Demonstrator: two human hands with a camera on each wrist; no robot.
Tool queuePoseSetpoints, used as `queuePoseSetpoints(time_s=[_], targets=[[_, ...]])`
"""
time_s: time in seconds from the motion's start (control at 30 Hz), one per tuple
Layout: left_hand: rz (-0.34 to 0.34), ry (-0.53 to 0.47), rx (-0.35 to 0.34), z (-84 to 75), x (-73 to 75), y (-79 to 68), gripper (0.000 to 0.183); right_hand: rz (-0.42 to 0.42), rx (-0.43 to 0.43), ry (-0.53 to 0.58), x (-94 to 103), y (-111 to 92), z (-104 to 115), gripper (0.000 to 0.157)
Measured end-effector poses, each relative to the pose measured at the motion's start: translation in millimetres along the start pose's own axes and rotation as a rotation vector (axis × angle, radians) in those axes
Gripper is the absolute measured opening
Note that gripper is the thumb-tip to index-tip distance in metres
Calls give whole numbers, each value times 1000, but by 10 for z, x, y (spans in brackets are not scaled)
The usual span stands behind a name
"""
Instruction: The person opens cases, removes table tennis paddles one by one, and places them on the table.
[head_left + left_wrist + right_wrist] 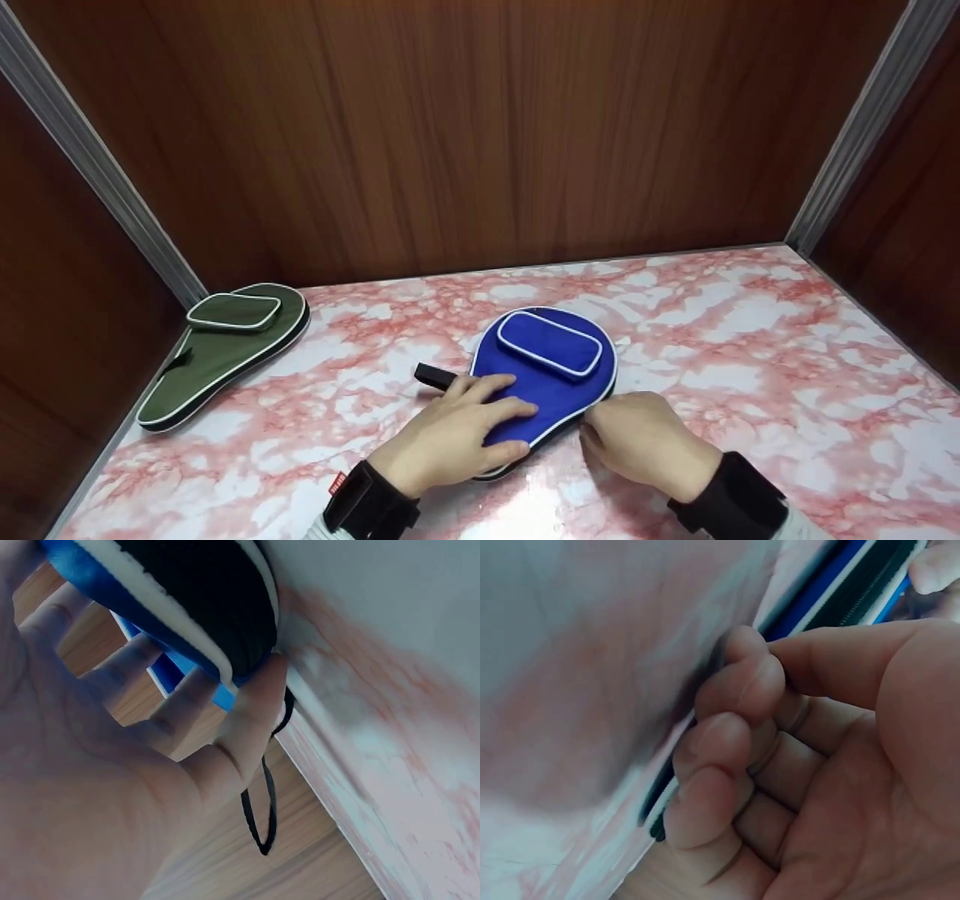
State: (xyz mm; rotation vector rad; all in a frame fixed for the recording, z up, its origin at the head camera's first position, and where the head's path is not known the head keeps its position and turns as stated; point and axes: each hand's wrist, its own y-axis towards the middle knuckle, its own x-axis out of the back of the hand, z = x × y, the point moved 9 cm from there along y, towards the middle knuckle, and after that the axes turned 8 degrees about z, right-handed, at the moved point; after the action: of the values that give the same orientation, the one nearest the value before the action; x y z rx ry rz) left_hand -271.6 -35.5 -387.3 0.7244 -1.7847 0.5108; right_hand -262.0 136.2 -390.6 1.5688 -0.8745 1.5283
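A blue table tennis paddle case (544, 401) with white piping and a small front pocket (550, 344) lies flat, its narrow end toward me. Across its lower part rests my left hand (465, 431), fingers spread over the top face and thumb (251, 709) against the black zipped side. My right hand (645, 439) is at the case's right edge, fingers curled. In the right wrist view its thumb and index finger (742, 690) pinch together beside the zip band (855, 596); the zipper pull between them is mostly hidden. A thin black cord loop (262, 825) shows past the left thumb.
A green paddle case (225, 352) of the same shape lies at the far left against the wall. Brown wood-grain panels (480, 142) enclose the back and sides of the red-and-white marbled table (750, 337). A black strap (433, 376) sticks out left of the blue case.
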Motion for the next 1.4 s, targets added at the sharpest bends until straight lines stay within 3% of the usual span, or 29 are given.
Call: queuePoseSetpoints(time_s=[0.23, 0.47, 0.6, 0.7, 0.87, 1.4], targets=[[43, 44, 29, -68, 7, -22, 54, 2, -108, 3, 17, 106, -171, 28], [5, 141, -69, -228, -38, 26, 66, 74, -171, 70, 4, 365, -341, 22], [49, 99, -50, -250, -103, 36, 74, 94, -163, 85, -3, 442, -364, 15], [62, 91, -24, -228, -109, 35, 75, 69, -143, 77, -16, 452, -356, 19], [58, 84, -21, -214, -106, 36, 71, 4, -112, 59, -7, 405, -336, 26], [36, 91, -34, -219, -106, 25, 66, -119, 10, 13, 3, 265, -174, 25]])
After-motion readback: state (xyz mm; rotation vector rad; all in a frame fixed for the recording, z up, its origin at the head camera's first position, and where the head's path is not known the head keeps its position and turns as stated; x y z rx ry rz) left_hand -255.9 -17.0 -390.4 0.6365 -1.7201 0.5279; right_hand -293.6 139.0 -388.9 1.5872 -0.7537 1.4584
